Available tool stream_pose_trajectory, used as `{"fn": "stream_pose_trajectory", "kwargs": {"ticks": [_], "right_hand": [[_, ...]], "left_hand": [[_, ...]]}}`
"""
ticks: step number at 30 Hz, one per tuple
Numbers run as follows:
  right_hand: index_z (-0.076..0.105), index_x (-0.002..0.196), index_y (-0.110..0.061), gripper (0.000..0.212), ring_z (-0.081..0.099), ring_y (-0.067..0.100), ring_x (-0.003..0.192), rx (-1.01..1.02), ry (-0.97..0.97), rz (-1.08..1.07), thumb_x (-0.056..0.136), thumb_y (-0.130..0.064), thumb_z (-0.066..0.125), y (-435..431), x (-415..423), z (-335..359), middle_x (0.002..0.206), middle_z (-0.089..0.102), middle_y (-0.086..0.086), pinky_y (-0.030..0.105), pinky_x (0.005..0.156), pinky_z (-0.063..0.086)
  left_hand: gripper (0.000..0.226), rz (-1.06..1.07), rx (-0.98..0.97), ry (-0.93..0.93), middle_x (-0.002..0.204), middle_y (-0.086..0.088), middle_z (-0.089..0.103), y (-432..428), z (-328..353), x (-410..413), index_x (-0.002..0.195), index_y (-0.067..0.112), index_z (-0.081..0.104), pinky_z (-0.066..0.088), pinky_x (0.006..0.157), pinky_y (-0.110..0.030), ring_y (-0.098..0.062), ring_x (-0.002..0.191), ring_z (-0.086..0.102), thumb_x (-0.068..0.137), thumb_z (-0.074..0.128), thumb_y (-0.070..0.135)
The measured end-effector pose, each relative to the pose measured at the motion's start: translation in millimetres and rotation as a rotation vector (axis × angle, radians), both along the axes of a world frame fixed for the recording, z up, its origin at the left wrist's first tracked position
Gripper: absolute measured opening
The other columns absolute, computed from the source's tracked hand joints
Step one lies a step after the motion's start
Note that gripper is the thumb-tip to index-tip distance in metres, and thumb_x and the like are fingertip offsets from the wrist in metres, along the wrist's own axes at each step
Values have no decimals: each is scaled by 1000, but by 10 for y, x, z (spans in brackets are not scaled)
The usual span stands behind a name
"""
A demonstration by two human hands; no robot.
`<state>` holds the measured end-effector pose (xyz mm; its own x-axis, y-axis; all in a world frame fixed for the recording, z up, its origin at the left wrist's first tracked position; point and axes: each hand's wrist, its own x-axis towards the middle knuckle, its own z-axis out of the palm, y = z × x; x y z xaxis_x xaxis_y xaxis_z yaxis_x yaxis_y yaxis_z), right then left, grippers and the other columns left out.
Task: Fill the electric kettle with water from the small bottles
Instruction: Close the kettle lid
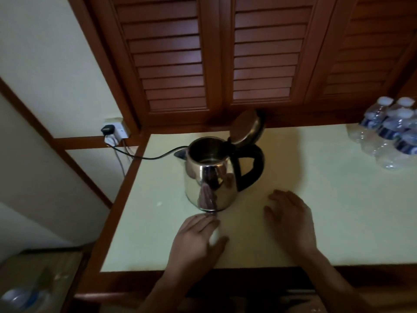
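Observation:
A shiny steel electric kettle with a black handle stands in the middle of the pale table, its lid flipped up and its mouth open. A pack of small water bottles with white caps and blue labels sits at the table's far right. My left hand rests just in front of the kettle's base, fingers curled over a small white round thing, possibly a bottle cap. My right hand lies flat on the table to the right of the kettle, fingers spread, holding nothing.
The kettle's black cord runs left off the table to a wall socket. Brown louvred doors stand right behind the table. A blurred bottle lies low at the left, below table level.

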<state>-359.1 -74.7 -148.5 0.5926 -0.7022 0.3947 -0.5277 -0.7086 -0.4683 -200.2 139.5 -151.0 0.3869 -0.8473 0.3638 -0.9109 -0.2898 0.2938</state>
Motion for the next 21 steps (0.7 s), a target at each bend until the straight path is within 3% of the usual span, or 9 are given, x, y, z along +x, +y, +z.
{"fn": "stream_pose_trajectory", "kwargs": {"ticks": [3,5,8,14,16,18,21], "right_hand": [[72,103,-13,25,64,26,107,-60,58,-10,84,-27,65,74,92,-1,112,70,4,43,101,48],[71,103,-13,27,64,23,105,-73,65,-16,85,-29,59,118,121,21,107,70,0,44,103,46],[69,104,-14,25,64,21,104,-70,43,-41,86,-28,59,170,124,64,104,69,-3,44,102,47],[68,100,-21,21,63,22,108,11,39,-59,84,-34,61,146,120,70,107,69,-10,46,97,49],[70,97,-26,17,64,18,103,171,-45,-118,86,-39,65,131,146,166,104,70,-14,41,93,51],[70,95,-30,8,66,15,90,347,-190,-163,89,-35,68,104,193,300,98,73,-7,33,85,52],[68,93,-26,7,66,13,97,442,-437,-104,96,-29,62,115,283,628,99,72,-8,21,83,49]], "left_hand": [[54,105,43,36,130,7,68,222,73,314,124,22,71,30,110,-20,-13,127,57,89,53,61],[65,157,94,45,142,5,61,309,105,513,133,24,65,27,115,-26,-16,137,49,90,46,69],[82,184,188,44,158,4,43,329,124,696,146,26,52,21,122,-38,-18,150,31,87,39,81],[97,224,283,37,168,8,17,285,109,697,159,27,25,4,127,-44,-15,157,2,84,23,88],[99,226,288,46,170,9,9,287,112,700,161,28,18,1,127,-43,-13,157,-5,83,19,90],[100,220,285,48,170,10,6,285,112,694,161,28,14,-1,127,-42,-12,156,-8,83,18,90],[100,222,267,42,170,9,9,281,108,685,161,27,18,-1,128,-42,-13,157,-5,83,21,90]]}}
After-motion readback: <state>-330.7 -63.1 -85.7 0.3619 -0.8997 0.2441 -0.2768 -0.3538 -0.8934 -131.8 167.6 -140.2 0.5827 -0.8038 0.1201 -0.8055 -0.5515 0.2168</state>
